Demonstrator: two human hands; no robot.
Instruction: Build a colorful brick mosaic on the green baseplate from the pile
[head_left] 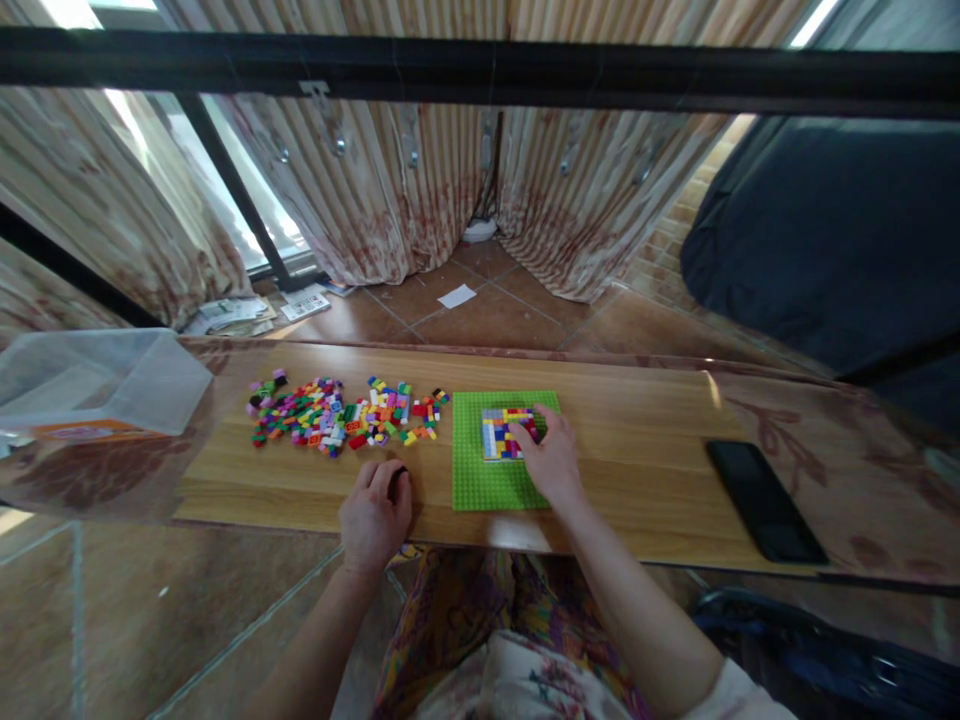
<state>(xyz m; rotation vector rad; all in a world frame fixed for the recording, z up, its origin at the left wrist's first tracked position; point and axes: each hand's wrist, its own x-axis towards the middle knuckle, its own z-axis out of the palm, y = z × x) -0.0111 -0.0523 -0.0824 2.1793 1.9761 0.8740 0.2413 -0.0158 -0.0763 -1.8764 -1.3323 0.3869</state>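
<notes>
A flat rectangle of coloured toy bricks (501, 436) in white, blue, yellow and red sits on a green baseplate (469, 485). My right hand (553, 455) reaches over its right side, thumb and fingers curved round that part of the bricks; the fingers partly cover what lies under them. On the wooden board just left of the baseplate rests my left hand (375, 512), its fingers curled. A small dark brick (400, 472) shows between its thumb and forefinger. Loose toy bricks (319, 415) of many colours lie spread out beyond my left hand.
A clear plastic box (105, 380) stands at the board's left end. Far to the right, a black phone (765, 500) lies on the wooden board (637, 450). A black metal rail (480, 70) crosses the top of the view, in front of striped curtains (360, 190).
</notes>
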